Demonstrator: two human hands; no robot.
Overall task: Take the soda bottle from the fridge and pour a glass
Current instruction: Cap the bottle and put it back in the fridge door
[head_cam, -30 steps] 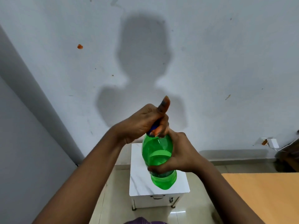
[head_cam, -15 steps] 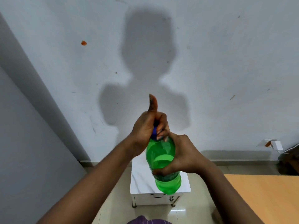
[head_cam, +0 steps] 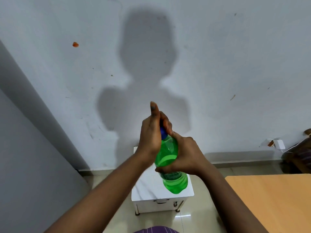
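A green plastic soda bottle with a blue cap is held upright in mid-air in front of me. My right hand wraps around the bottle's middle from the right. Over the top of the bottle, my left hand is closed around the blue cap, thumb pointing up. Green liquid fills the lower part of the bottle. No glass or fridge is in view.
A small white marble-topped side table stands on the floor below the bottle, against the white wall. A wooden table fills the lower right. A grey surface rises at the left. A white plug sits at the right wall.
My left hand has turned on the cap, its thumb swinging from tilted right to upright. The bottle and both hands have shifted slightly up and right in view.
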